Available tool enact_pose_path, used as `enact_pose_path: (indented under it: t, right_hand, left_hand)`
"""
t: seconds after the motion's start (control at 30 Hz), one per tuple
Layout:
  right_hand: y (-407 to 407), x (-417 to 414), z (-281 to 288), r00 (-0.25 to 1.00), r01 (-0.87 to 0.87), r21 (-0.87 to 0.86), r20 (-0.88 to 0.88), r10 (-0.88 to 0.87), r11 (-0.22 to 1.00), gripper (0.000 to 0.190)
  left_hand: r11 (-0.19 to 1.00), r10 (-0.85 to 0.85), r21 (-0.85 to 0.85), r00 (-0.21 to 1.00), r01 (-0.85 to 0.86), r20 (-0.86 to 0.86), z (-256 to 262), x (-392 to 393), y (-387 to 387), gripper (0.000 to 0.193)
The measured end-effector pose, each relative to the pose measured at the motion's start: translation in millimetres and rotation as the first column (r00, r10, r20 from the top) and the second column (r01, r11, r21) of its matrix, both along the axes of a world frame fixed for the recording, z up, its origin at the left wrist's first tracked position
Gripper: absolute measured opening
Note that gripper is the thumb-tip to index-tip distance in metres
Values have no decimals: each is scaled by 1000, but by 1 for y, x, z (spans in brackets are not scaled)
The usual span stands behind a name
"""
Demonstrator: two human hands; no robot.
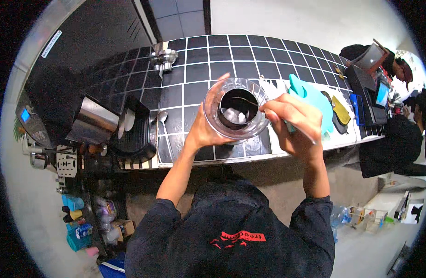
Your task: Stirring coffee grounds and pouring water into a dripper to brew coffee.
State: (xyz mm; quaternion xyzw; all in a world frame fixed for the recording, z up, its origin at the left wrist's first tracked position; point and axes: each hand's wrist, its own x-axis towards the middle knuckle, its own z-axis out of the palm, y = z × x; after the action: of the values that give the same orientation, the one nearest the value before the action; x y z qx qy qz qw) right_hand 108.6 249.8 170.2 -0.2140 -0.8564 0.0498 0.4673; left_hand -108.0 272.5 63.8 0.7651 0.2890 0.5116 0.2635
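Observation:
My left hand (201,130) is wrapped around a clear, wide-rimmed vessel (213,120), held up over the black-tiled counter. Inside its dark round opening lie white lumps (234,114); whether they are ice cannot be told. Pinched in my right hand (296,120) is a slim utensil (313,141), whose handle end shows below the fingers. A thin stem reaches into the opening from the right fingers; its tip is hidden. A metal spoon (162,118) lies on the tiles left of my left hand.
Left stand a black ridged tray (138,130) and a machine with a steel panel (95,120). Metal funnel-like pieces (166,57) sit at the back. Right of the vessel are a turquoise glove (313,104), an olive cloth (341,109) and a blue object (357,109). Another person (393,146) is far right.

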Motion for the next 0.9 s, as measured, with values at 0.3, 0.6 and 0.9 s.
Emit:
enact_pose_path:
  t: [0.3,0.6,0.9]
  right_hand:
    - [2,-1,-12,999,12,18,-48,-11,1000,17]
    - [-10,-9,-7,991,124,13,-49,-124,992,14]
    - [-22,-25,-18,853,357,-330,-267,-449,874,15]
  left_hand:
    - [986,92,-145,992,-80,80,-18,7,-12,109]
    - [985,-53,-144,968,90,244,-12,7,-12,119]
    - [972,-151,-87,870,216,470,-78,6,-20,104]
